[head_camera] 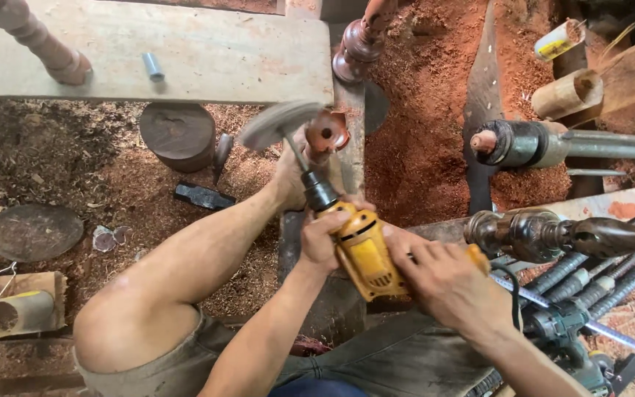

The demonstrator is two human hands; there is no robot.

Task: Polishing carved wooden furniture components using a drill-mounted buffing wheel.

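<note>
A: Drill (365, 250) body was yellow plastic, slightly glossy, dusted; its chuck (320, 192) dark metal. Spinning disc (277, 121) read as blurred grey, material unclear.

B: Small turned piece (327, 132) was reddish wood, raw and matt. The 2 spindles (358, 37) above looked smooth, faintly sheened. Plank (207, 55) was pale, rough, unfinished wood.

A: Sawdust (420, 140) was red-brown, loose, coarse. Lathe head (519, 143) was worn dull metal.

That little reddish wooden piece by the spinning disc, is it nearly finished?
Hard to tell. Turned dark wooden spindles already lie finished-looking alongside. Both hands, left and right, hold the yellow drill, its blurred disc beside the small reddish wooden piece.
</note>
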